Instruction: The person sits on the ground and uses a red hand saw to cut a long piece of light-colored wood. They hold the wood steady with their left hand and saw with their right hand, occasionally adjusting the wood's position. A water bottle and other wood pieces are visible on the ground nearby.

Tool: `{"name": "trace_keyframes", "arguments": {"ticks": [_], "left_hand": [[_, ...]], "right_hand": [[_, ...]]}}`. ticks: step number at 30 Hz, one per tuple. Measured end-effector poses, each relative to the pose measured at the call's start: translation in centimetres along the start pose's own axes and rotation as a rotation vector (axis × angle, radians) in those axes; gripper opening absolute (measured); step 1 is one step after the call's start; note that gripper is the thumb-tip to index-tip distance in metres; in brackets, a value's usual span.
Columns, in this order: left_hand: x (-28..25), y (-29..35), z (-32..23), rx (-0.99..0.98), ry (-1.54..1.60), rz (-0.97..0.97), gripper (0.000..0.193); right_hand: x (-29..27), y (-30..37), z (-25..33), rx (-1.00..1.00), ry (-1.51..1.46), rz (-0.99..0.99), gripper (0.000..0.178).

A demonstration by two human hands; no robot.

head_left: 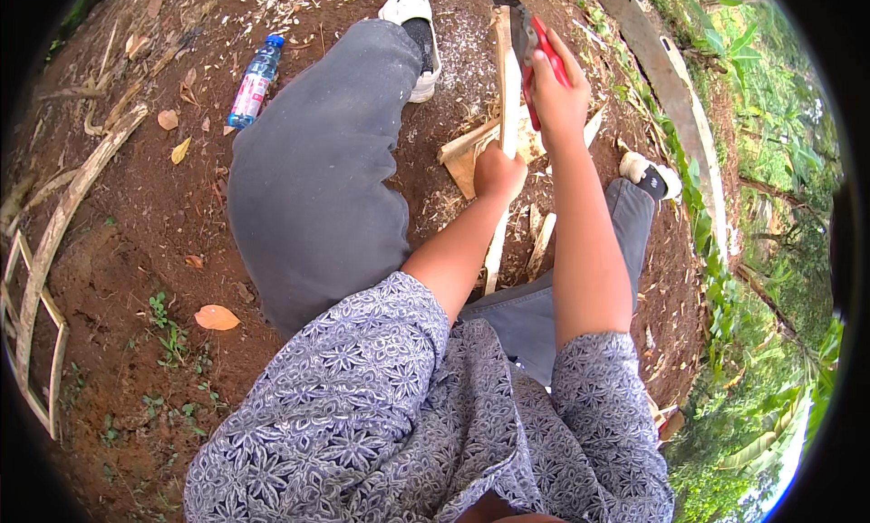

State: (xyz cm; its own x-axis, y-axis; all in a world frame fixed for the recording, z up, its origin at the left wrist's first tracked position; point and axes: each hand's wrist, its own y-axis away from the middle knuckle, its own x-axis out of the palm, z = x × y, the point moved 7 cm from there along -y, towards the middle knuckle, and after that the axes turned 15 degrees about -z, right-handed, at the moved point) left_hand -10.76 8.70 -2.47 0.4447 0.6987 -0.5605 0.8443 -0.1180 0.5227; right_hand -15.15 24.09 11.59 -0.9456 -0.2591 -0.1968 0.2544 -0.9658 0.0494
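My left hand (499, 173) is closed around a long, pale wooden strip (508, 97), which runs between my legs from near my body to the far side. My right hand (559, 92) grips the red handle of a hand saw (533, 47). Its dark, flat blade points away from me and lies against or just beside the strip's far end; I cannot tell whether it touches. Beneath the strip, near my left hand, sits a piece of light wood (464, 165) on the ground.
Brown soil with scattered wood shavings surrounds my legs. A plastic bottle with a blue cap (256, 83) lies left of my bent left leg (317, 160). Far left are a long branch (68, 219) and a thin wooden frame (54, 360). A concrete edge (684, 97) and green plants border the right.
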Motion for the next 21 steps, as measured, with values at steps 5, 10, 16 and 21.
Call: {"name": "trace_keyframes", "arguments": {"ticks": [5,10,16,21], "left_hand": [[0.4,0.0,-0.2,0.043,-0.033,0.01,0.029],[0.5,0.3,-0.2,0.07,0.001,0.008,0.028],[-0.4,0.2,-0.1,0.055,-0.026,-0.044,0.023],[0.1,0.7,-0.5,0.05,-0.036,-0.013,0.022]], "right_hand": [[-10.2,8.8,6.8,0.134,0.098,0.037,0.047],[-12.5,10.2,11.0,0.157,0.228,-0.014,0.047],[-3.7,1.9,8.1,0.099,0.206,0.061,0.04],[6.5,-6.7,1.5,0.236,0.111,0.167,0.035]]}}
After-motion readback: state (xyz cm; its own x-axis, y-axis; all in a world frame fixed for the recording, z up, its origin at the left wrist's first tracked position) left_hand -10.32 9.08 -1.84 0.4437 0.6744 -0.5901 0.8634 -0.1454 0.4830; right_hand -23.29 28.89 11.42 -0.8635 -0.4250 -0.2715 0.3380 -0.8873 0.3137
